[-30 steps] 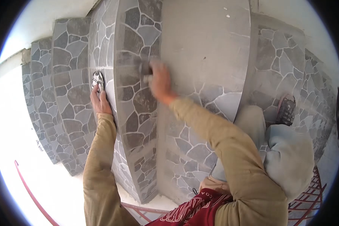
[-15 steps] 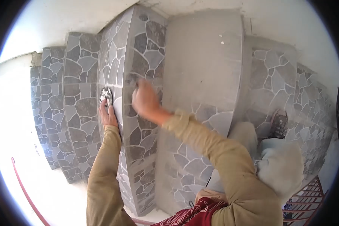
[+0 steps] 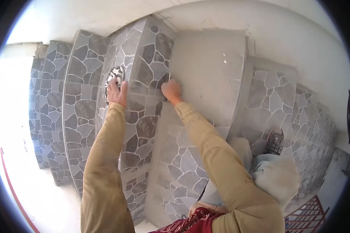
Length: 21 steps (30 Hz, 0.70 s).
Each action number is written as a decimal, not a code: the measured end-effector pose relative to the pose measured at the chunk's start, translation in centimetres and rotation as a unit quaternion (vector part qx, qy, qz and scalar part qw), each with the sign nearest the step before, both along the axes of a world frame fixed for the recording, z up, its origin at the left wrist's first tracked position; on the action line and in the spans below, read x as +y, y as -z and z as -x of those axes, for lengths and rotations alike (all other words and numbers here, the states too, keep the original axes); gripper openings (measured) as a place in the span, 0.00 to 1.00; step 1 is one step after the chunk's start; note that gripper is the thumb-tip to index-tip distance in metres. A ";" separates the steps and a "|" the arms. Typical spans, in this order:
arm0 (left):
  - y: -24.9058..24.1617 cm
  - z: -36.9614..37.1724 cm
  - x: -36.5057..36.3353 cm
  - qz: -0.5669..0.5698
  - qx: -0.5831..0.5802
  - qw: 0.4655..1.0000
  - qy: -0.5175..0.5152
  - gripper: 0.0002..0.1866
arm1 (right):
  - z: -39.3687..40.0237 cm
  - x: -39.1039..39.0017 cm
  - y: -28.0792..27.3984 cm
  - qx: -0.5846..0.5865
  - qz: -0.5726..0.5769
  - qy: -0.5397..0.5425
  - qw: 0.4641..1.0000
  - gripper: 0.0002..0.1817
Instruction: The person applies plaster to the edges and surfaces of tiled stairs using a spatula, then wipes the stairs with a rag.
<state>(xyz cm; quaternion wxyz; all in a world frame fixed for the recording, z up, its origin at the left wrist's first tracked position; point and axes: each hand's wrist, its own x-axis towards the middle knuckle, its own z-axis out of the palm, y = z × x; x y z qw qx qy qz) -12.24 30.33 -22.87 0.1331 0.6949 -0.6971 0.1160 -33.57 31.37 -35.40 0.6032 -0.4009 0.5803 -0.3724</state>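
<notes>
Fingers (image 3: 113, 86) of left hand (image 3: 116, 93) clamped on grout-smeared cloth (image 3: 116, 74) for bracing; right hand (image 3: 172, 91) fisted, rubbing stone-tiled step (image 3: 144, 77) edge.

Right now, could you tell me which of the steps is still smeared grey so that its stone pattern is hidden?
The step under the right hand: plain grey haze covers its far part, while the other steps show clear white joints.

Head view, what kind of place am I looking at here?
Probably an outdoor staircase being tiled or grouted: curved steps clad in grey stone-pattern tiles, one tread smeared over with grey grout or cement, and a white wall beside them.
</notes>
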 end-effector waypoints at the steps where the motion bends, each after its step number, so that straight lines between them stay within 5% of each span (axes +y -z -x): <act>1: -0.3 0.8 -1.0 0.016 -0.020 1.000 0.016 0.33 | 0.7 -1.0 -0.2 -0.004 0.003 -0.008 1.000 0.15; 2: -0.6 1.2 -1.6 0.033 -0.009 0.999 0.015 0.33 | -0.7 -0.5 -1.2 0.008 0.019 -0.009 1.000 0.15; 4: -0.9 1.2 -1.8 0.005 0.002 1.000 0.025 0.34 | -5.9 3.0 -3.3 0.091 0.236 0.177 0.951 0.14; 7: -1.0 0.8 -1.8 0.023 0.030 0.996 0.081 0.33 | -6.2 0.6 -3.7 0.168 0.211 0.266 0.925 0.15; 8: -1.1 1.2 -1.7 0.027 0.020 0.998 0.062 0.32 | -2.3 -1.5 -2.9 0.091 0.134 0.072 0.984 0.16; 12: -1.2 0.8 -1.9 0.037 0.049 0.995 0.083 0.29 | -0.7 -3.5 -2.1 0.069 0.102 0.036 0.992 0.13; 14: -1.5 1.0 -2.0 0.036 0.058 0.994 0.086 0.28 | -5.8 1.1 -5.5 0.058 0.315 0.260 0.911 0.11; 15: -1.7 1.2 -1.7 0.032 0.062 0.993 0.091 0.27 | -5.3 1.1 -5.7 0.058 0.307 0.259 0.914 0.11; 17: -2.0 1.6 -1.6 0.023 0.059 0.993 0.097 0.26 | -4.8 -0.2 -6.2 0.095 0.221 0.135 0.961 0.17; 18: -2.3 1.8 -1.7 0.016 0.064 0.994 0.087 0.26 | -2.3 -3.4 -4.3 0.010 0.037 -0.009 0.999 0.13; 21: -2.8 2.6 -1.9 0.005 0.078 0.993 0.086 0.26 | -3.2 -7.9 1.3 -0.100 0.022 -0.060 0.993 0.13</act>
